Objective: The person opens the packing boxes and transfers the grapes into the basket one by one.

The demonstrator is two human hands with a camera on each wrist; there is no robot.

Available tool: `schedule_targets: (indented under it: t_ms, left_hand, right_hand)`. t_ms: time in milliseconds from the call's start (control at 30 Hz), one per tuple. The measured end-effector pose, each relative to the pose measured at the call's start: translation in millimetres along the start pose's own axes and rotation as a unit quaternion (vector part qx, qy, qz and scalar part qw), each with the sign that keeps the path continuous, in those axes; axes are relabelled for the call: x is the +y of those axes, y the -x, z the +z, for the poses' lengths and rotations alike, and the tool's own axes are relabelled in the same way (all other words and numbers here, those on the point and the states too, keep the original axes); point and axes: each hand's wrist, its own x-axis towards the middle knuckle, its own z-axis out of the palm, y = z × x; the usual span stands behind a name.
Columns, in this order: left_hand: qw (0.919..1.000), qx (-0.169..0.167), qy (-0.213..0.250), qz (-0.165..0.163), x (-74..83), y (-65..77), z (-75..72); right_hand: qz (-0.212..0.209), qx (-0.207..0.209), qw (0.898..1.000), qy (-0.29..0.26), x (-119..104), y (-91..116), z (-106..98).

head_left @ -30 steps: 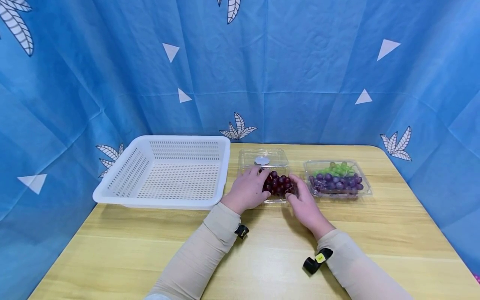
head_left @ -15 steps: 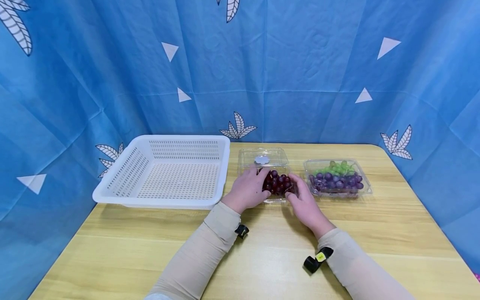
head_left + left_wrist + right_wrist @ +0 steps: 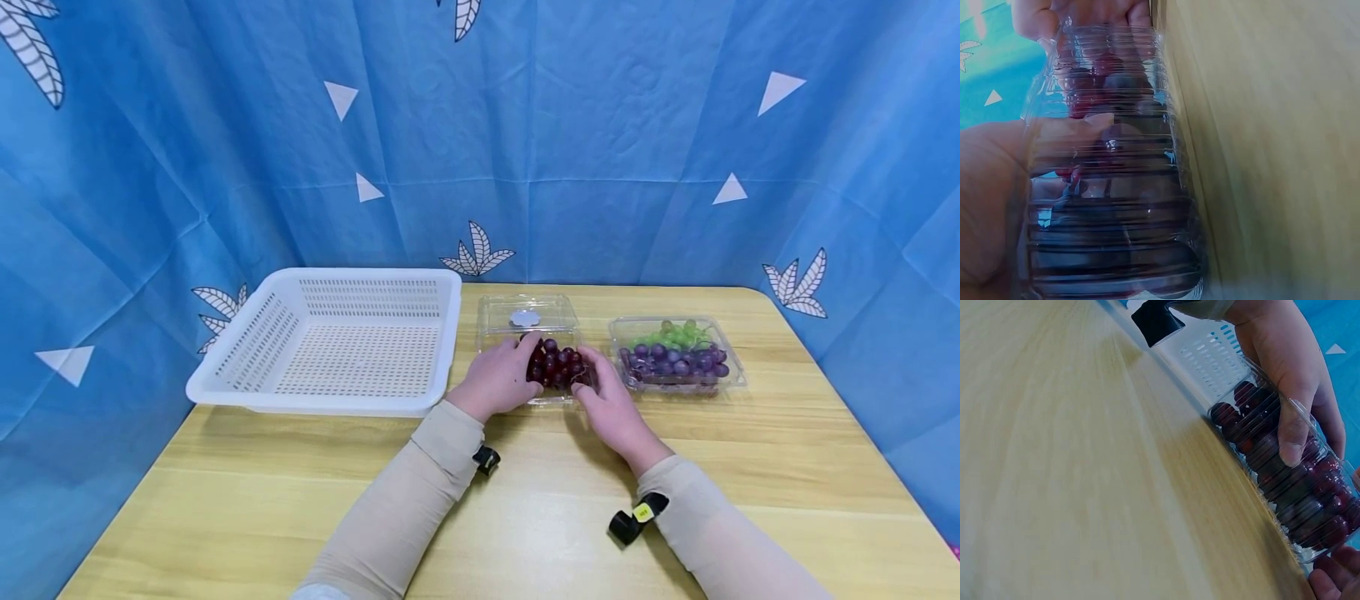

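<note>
A bunch of dark red grapes lies in a clear plastic box, its lid folded back behind it. My left hand reaches in from the left and holds the bunch between thumb and fingers. Through the ribbed wall in the left wrist view, the thumb shows against the grapes. My right hand grips the box's right end; in the right wrist view its fingers sit at the lower corner. The far fingertips of both hands are partly hidden.
To the left stands a white slotted basket with nothing in it. A second clear box with purple grapes and green grapes is close to my right hand. A blue curtain hangs behind the wooden table.
</note>
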Motion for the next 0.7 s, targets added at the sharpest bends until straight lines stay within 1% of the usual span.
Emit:
schedule_targets:
  t_ms: [233,433,567,700]
  left_hand:
    - [0.9997,-0.015,0.008,-0.015,1.5,-3.5,-0.9]
    - [0.9994,-0.02,0.01,-0.028,1.3,-5.8,-0.4]
    - [0.9995,-0.015,0.007,-0.027,-0.4,-6.3,1.0]
    - [0.9999,-0.005,0.001,-0.015,-2.6,-6.7,3.6]
  right_hand:
    - [0.003,-0.003,1.0,-0.007,-0.6,0.3,-0.8]
    - [0.002,-0.005,1.0,0.004,-0.1,0.0,-1.0]
    - [-0.003,-0.007,1.0,0.0,1.1,-1.3,-0.4]
    - [-0.002,-0.005,1.0,-0.002,1.3,-1.2,-0.9]
